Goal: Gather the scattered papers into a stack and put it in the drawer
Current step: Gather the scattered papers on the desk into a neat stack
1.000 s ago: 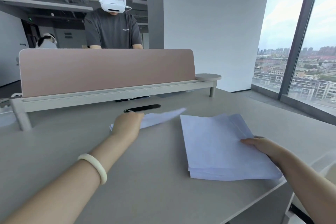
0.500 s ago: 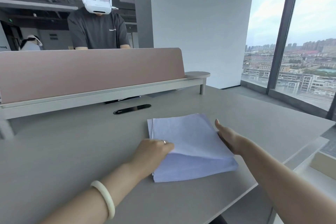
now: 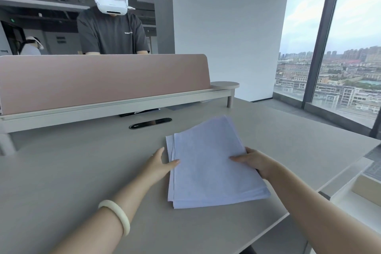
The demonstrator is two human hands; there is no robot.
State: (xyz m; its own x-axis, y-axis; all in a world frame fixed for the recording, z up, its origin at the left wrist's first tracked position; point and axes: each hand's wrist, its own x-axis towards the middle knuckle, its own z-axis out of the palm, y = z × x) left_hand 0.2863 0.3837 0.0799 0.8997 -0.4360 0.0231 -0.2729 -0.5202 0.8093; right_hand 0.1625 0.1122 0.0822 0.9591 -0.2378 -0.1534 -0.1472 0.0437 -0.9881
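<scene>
Head view: both hands are at the stack point(image 3: 212, 163) on the table point(image 3: 82, 171).
Change: a second ago the left hand point(image 3: 160, 166) was pulling in one loose sheet; now that sheet is on the stack.
Left fingers: straight along the left edge, thumb on top.
Right fingers: the right hand point(image 3: 253, 162) curls round the right edge, holding it.
Edges: some sheets stick out on the left.
Next: probably tidy up, then carry to the drawer.

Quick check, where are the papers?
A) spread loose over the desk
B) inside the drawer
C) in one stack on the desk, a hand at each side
C: the stack lies on the desk, left hand at its left edge, right hand gripping its right edge.
</scene>
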